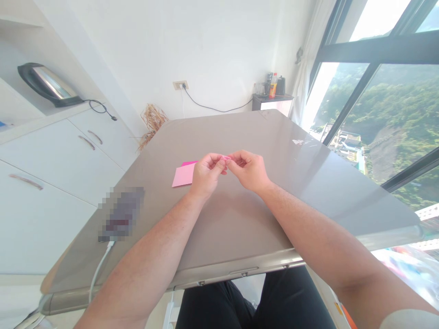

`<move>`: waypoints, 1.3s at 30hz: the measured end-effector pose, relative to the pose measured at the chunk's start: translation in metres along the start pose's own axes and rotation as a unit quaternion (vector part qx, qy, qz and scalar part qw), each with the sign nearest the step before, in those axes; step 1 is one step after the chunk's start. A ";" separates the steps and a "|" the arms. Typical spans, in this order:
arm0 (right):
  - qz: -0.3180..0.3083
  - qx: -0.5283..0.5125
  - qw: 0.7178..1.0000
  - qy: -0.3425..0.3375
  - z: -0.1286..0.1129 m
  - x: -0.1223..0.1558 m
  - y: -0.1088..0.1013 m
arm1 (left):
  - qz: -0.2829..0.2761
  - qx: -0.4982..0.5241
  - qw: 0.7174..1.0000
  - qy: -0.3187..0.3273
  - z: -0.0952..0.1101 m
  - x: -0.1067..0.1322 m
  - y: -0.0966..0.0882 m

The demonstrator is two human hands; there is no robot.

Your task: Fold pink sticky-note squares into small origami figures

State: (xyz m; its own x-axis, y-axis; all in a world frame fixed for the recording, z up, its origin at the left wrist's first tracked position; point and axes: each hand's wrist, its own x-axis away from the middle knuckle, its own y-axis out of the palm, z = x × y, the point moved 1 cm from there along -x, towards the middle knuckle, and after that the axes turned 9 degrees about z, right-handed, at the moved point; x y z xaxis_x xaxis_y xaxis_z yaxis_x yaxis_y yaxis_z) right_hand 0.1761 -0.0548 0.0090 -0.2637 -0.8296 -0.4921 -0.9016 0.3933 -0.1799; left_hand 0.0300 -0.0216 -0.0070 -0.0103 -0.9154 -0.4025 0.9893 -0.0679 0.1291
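We pinch the small pink piece [226,158] between left hand [205,174] and right hand [250,171], fingertips meeting over the table [240,219], pink sheets [183,176] lying just beside the left.

both arms extended forward, left forearm [161,246] and right forearm [308,228] bare and converging. my left hand [206,176] is curled, fingertips pinched together. my right hand [249,171] mirrors it, fingers bent inward, tips meeting the left's. wrists straight.
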 end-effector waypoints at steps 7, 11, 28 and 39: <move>-0.032 -0.060 0.996 0.060 0.003 -0.005 -0.004 | -0.011 0.028 0.998 -0.059 0.006 0.001 0.000; -0.079 -0.111 0.984 0.112 0.008 -0.009 -0.005 | -0.010 0.065 0.989 -0.134 0.009 -0.002 0.000; -0.095 -0.031 0.986 0.135 0.007 -0.008 -0.005 | -0.003 0.023 0.993 -0.116 0.004 0.000 0.001; -0.117 -0.146 0.970 0.158 0.008 -0.011 -0.008 | -0.004 -0.071 0.997 -0.028 0.007 -0.001 -0.002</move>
State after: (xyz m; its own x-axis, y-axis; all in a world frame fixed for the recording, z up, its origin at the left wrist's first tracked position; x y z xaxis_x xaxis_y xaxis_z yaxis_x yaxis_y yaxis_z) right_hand 0.1890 -0.0452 0.0088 -0.0910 -0.9808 -0.1723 -0.9959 0.0895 0.0167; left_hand 0.0270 -0.0230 -0.0002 -0.0215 -0.9361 -0.3510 0.9998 -0.0214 -0.0043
